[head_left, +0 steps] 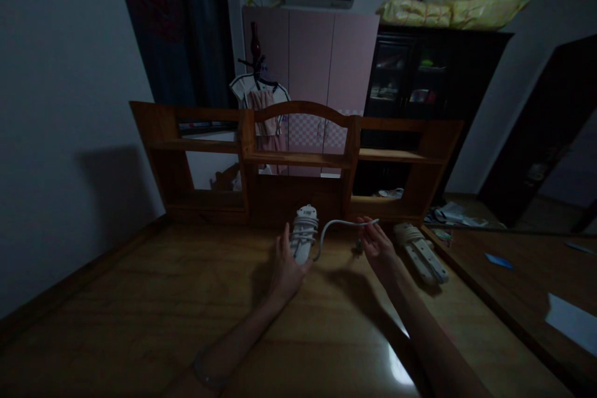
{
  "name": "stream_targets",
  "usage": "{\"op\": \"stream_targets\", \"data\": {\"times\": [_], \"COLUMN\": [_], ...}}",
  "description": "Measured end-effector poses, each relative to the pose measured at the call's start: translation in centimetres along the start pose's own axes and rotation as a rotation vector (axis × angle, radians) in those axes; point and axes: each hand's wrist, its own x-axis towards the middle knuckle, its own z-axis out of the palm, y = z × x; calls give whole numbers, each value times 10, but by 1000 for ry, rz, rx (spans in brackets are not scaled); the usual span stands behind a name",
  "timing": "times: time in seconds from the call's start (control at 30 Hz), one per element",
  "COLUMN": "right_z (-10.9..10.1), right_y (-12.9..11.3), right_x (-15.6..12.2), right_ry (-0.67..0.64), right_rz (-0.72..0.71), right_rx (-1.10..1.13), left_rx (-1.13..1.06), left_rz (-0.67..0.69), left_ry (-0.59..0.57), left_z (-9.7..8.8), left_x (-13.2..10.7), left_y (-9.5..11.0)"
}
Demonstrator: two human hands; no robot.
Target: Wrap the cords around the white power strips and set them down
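A white power strip (305, 230) stands tilted above the wooden desk, its cord wrapped around its body in several turns. My left hand (289, 267) is closed around its lower part. From there a loose length of the white cord (333, 222) arcs over to my right hand (375, 242), which pinches it near the end. A small dark thing, perhaps the plug (359, 247), shows just below my right fingers; the dim light hides its detail. To the right of that hand lies a second white power strip (426, 261), with cord coiled around its far end.
A wooden shelf unit (298, 161) closes off the back of the desk (209, 323). At right, a lower wooden surface (522, 298) carries a white paper (571, 323) and a blue card (499, 260). A wall (60, 155) borders the left side.
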Motion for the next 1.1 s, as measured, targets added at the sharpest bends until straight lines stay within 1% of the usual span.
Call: {"op": "stream_targets", "data": {"times": [0.1, 0.2, 0.3, 0.33, 0.4, 0.47, 0.5, 0.57, 0.63, 0.73, 0.8, 0.93, 1.1], "right_z": [8, 13, 19, 22, 29, 38, 42, 48, 50, 48, 45, 40, 36], "right_y": [1, 3, 10, 13, 18, 21, 22, 23, 23, 24, 24, 27, 29], "right_x": [-5, -9, -16, -20, -30, -42, -47, -53, -54, -48, -44, -39, -34], "right_ry": [-75, -123, -145, -185, -309, -425, -452, -452, -434, -413, -387, -325, -265], "right_rz": [7, 20, 54, 89, 185, 257, 269, 263, 266, 266, 227, 149, 120], "right_rx": [-24, -78, -286, -382, -537, -608, -615, -596, -547, -476, -440, -327, -197], "left_rx": [-31, -39, -54, -63, -78, -87, -92, -104, -124, -165, -192, -227, -263], "left_rz": [-60, -46, 11, 33, 70, 99, 113, 145, 174, 198, 205, 184, 133], "left_ry": [2, 5, 14, 16, 16, 9, 5, 3, 11, 18, 5, -49, -176], "left_z": [5, 5, 1, -1, -4, -6, -7, -8, -9, -10, -10, -11, -9], "left_x": [2, 2, 0, -1, -1, -2, -2, -1, -1, 0, 0, -2, -6], "left_y": [-9, -9, -1, 3, 9, 14, 15, 17, 18, 19, 21, 25, 25]}}
